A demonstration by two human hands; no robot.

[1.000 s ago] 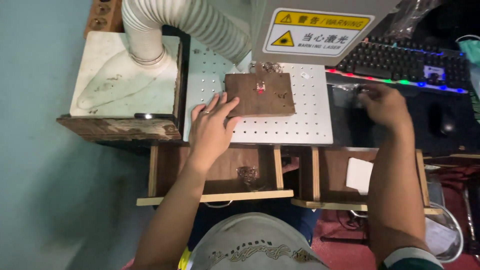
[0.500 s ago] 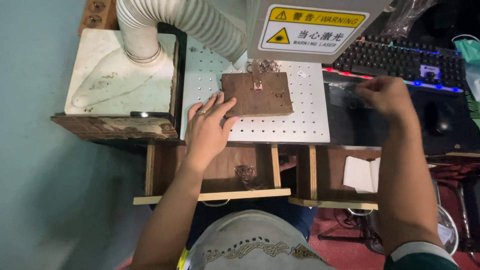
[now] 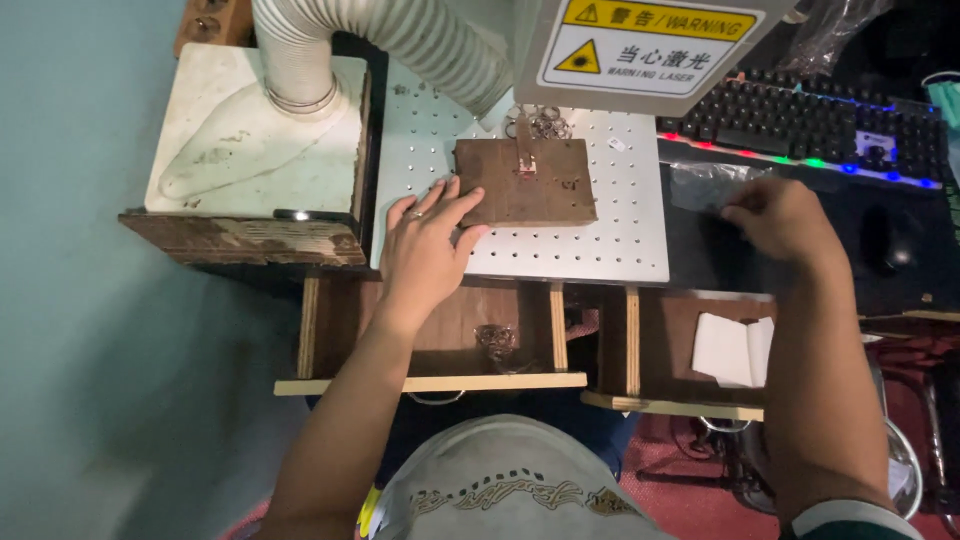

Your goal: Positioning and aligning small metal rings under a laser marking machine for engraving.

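A brown wooden block (image 3: 528, 182) lies on a white perforated plate (image 3: 620, 235), with a small metal piece (image 3: 524, 160) on its top. My left hand (image 3: 425, 245) rests flat against the block's left edge, fingers spread, a ring on one finger. My right hand (image 3: 782, 218) is on the dark desk to the right, fingers curled on a clear plastic bag (image 3: 705, 185). A small heap of metal rings (image 3: 540, 122) sits just behind the block.
A ribbed white hose (image 3: 400, 40) runs to a white hood (image 3: 255, 140) at the left. Above hangs a machine head with a yellow warning label (image 3: 650, 40). A backlit keyboard (image 3: 820, 125) and mouse (image 3: 880, 240) are at right. Two open wooden drawers (image 3: 440, 380) lie below, one holding white paper (image 3: 735, 350).
My right hand has shifted slightly left and down on the desk, onto the plastic bag. My left hand stays against the block.
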